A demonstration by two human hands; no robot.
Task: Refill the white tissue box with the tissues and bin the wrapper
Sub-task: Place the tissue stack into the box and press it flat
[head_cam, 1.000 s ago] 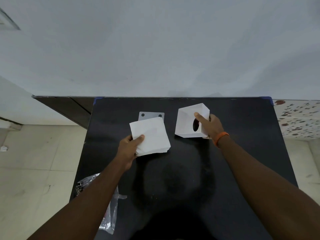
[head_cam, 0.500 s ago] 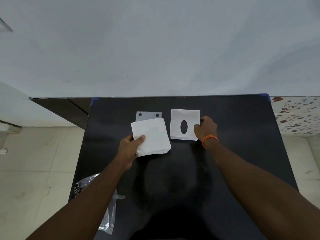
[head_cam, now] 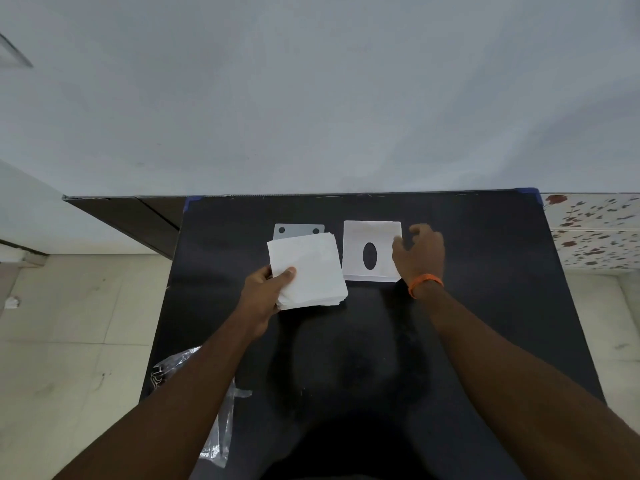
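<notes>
Far left, I see the clear plastic wrapper point(head_cam: 194, 386), crinkled and glossy, draped over the near-left edge of the matte black table point(head_cam: 485, 323) and partly hidden behind my left forearm. Moving in, my left hand point(head_cam: 265, 294) is pinching a thick square stack of tissues point(head_cam: 308, 270), thumb on top at the near-left corner, fingers underneath; the soft white sheets fan slightly at the near edge. Just behind the stack, a flat grey plate point(head_cam: 298, 229) with two round holes peeks out, its lower part covered by the tissues. Next over, just beside the stack, the white tissue box point(head_cam: 372, 249) sits flat on the table, a smooth square face up with a dark oval slot in its middle. My right hand point(head_cam: 420, 252) is at the box's right edge, fingers loosely curled and apart, gripping nothing; whether it touches the box I can't tell. An orange band point(head_cam: 426, 284) rings that wrist.
</notes>
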